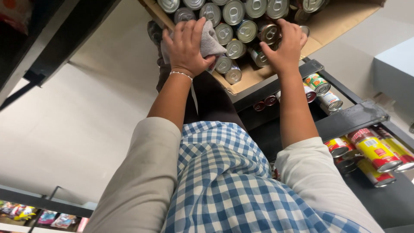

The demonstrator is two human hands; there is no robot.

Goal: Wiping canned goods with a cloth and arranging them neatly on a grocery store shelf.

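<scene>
Shelf (345, 118) beside carton (336, 21); cans (235, 32) crowd both hands.

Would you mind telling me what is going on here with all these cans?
A person in a blue checked apron leans over a cardboard box packed with silver-topped cans. The left hand presses a grey cloth against the cans at the box's near edge. The right hand closes its grip on one can among the others. The box rests on a dark metal shelf, and below it more cans with yellow labels lie on their sides.
</scene>
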